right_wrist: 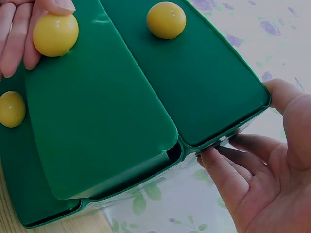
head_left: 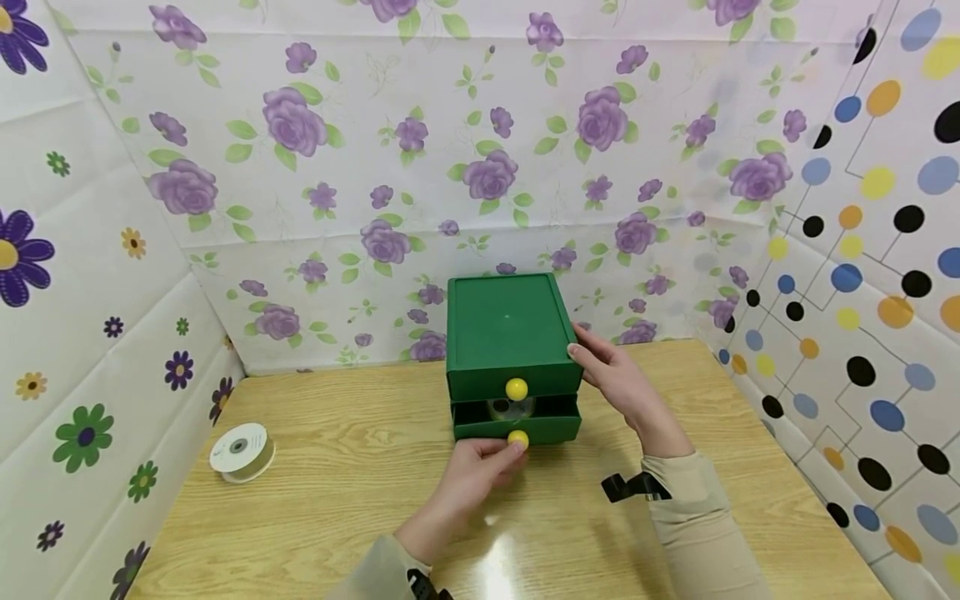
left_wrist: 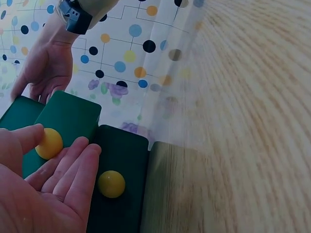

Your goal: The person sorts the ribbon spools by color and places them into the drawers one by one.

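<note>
A green drawer cabinet (head_left: pixel 504 325) with yellow knobs stands against the back wall. Its middle drawer (head_left: pixel 551 428) is pulled part way out, and a round, partly clear item (head_left: pixel 512 407) shows inside. My left hand (head_left: pixel 468 475) pinches that drawer's yellow knob (left_wrist: pixel 50 144), thumb on one side and fingers on the other. Below it, the bottom drawer's knob (left_wrist: pixel 112 184) appears in the left wrist view. With my right hand (head_left: pixel 618 379) I hold the cabinet's right side near the front, thumb at the top edge and fingers (right_wrist: pixel 228 177) against the side wall.
A white spool of ribbon (head_left: pixel 242 452) lies at the left on the wooden table (head_left: pixel 330 517). Flowered sheeting (head_left: pixel 330 208) rises behind the cabinet, and dotted sheeting (head_left: pixel 847 333) borders the right side. Both wrists wear black straps (head_left: pixel 636 487).
</note>
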{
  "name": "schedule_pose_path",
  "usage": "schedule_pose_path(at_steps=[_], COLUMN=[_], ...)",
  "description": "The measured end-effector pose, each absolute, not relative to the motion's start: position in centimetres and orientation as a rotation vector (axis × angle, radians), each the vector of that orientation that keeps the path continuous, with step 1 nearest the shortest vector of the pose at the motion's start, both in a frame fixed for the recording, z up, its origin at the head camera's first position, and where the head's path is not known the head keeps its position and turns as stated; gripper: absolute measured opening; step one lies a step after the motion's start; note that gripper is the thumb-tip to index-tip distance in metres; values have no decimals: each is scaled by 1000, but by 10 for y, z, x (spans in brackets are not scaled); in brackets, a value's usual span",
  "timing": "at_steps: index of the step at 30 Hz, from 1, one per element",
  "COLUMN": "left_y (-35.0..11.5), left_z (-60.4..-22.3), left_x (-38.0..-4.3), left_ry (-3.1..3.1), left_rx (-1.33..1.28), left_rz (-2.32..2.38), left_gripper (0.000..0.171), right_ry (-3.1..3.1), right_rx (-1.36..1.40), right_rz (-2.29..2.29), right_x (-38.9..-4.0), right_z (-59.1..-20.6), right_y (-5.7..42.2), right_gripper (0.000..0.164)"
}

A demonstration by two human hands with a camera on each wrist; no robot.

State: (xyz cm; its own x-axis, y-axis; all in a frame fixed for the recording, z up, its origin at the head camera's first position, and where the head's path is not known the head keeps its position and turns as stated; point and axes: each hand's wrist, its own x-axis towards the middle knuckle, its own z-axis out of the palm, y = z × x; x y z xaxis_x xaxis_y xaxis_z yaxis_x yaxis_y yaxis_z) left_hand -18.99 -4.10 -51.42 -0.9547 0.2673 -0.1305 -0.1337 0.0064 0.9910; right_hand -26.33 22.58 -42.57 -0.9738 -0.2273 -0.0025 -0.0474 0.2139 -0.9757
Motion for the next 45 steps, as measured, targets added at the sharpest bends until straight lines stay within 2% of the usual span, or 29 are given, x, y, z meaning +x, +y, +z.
schedule_pose_path(at_steps=[26,35,45], left_y=[-37,-37,-42], left_z=[-518,-516,-520], left_x=[-217,-219,-215], left_ry=[2025,2033,2070], left_rx=[154,177,139], left_rz=[2117,2118,2110], left_gripper=[41,40,43], right_ry=[2352,2336,2332], right_rx=[-257,-281,-262], right_rz=[-1855,-1880,-1877], right_x=[-262,-262,-264], right_z=[-428,-426,-427], right_y=[226,226,224], right_gripper=[74,70,73])
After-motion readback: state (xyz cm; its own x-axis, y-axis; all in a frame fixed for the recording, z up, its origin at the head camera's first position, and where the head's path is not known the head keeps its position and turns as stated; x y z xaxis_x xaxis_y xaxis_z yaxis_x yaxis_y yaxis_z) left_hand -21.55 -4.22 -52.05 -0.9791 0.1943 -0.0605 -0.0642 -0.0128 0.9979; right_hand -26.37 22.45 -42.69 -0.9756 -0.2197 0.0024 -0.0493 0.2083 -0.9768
